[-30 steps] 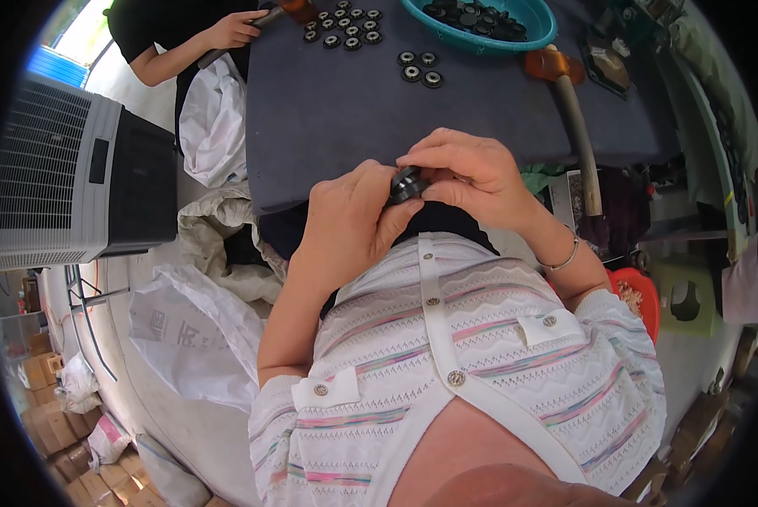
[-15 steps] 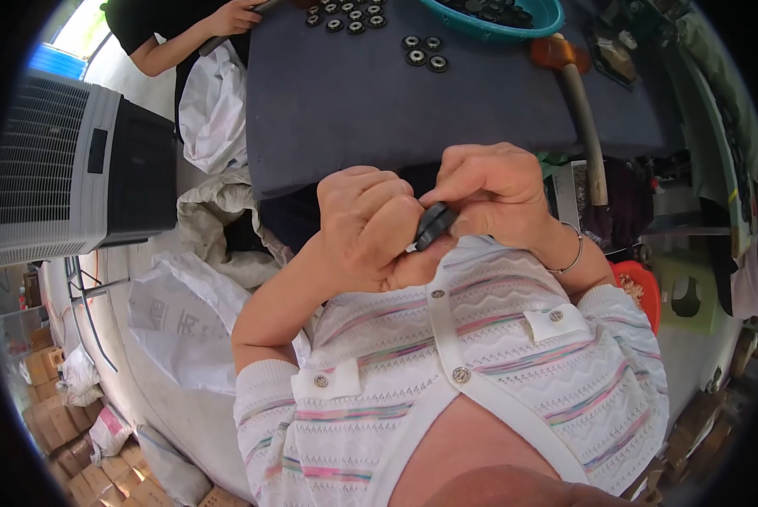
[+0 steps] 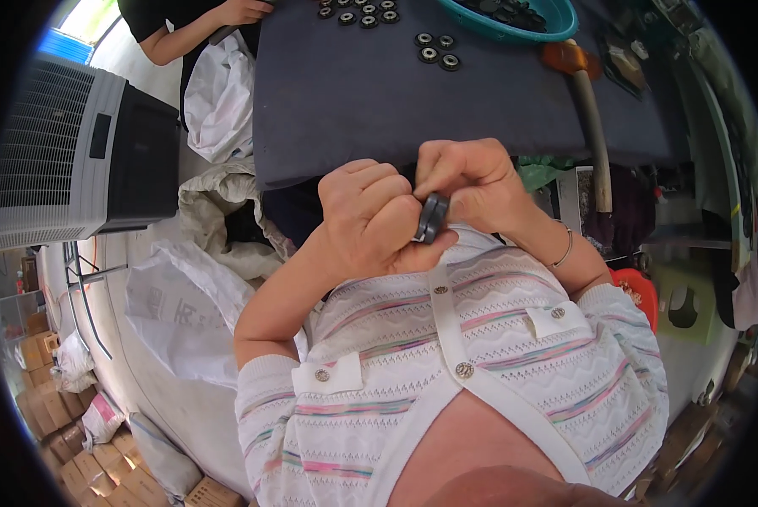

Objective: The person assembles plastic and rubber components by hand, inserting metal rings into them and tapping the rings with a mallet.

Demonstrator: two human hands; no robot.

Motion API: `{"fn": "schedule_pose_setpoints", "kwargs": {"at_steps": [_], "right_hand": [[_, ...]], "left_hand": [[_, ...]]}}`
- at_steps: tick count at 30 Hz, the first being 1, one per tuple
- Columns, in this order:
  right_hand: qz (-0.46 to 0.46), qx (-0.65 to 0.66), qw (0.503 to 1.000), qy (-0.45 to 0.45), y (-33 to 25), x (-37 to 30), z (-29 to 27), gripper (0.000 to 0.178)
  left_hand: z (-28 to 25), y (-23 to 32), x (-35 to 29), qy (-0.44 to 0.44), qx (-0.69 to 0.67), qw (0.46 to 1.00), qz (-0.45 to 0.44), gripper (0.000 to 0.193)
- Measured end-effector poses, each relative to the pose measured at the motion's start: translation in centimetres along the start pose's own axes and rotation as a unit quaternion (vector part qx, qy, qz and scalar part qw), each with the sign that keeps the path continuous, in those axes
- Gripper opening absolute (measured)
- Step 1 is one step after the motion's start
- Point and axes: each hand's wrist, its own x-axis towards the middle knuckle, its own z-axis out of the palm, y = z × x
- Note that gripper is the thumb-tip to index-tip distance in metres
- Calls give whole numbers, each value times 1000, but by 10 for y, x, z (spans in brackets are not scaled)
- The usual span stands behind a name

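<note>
Head view: left hand [image 3: 370, 218] clasps the black disc [image 3: 432, 220] at its three o'clock, long axis toward one, half-curled right hand [image 3: 478, 180] at the disc's two o'clock, its grip hard to tell.

A roller wheel [image 3: 432, 218] sits between the person's left hand [image 3: 370, 215] and right hand [image 3: 476, 188], at the near edge of a table [image 3: 336, 118]. Beyond them, on the tabletop, lie four bearing wheels [image 3: 429, 56]; a larger group [image 3: 368, 21] lies farther left, a basin [image 3: 518, 35] of round parts to the right. Right of the four, a mallet [image 3: 592, 118] extends past the near edge. Left of the table stands an air cooler [image 3: 62, 144], with sacks [image 3: 218, 101] between.
</note>
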Motion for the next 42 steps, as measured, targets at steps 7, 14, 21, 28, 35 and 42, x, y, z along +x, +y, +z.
{"fn": "schedule_pose_setpoints", "kwargs": {"at_steps": [7, 14, 21, 28, 35, 42], "right_hand": [[50, 28, 998, 10, 20, 5, 0, 26], [111, 118, 986, -45, 40, 16, 1, 10], [120, -66, 988, 71, 39, 33, 6, 21], [118, -218, 958, 144, -5, 38, -60, 19], [-10, -612, 751, 249, -78, 99, -178, 19], [248, -793, 553, 66, -62, 144, -247, 29]], "left_hand": [[-7, -3, -26, -14, 26, 996, -82, 43], [-8, 1, -48, 60, 17, 989, -134, 40], [-45, -1, -122, 237, 16, 818, -524, 19], [-134, -44, -262, 440, -2, 516, -735, 44], [-68, -86, -165, 250, 78, 791, -552, 20], [52, -122, -32, -21, 45, 958, -283, 23]]}}
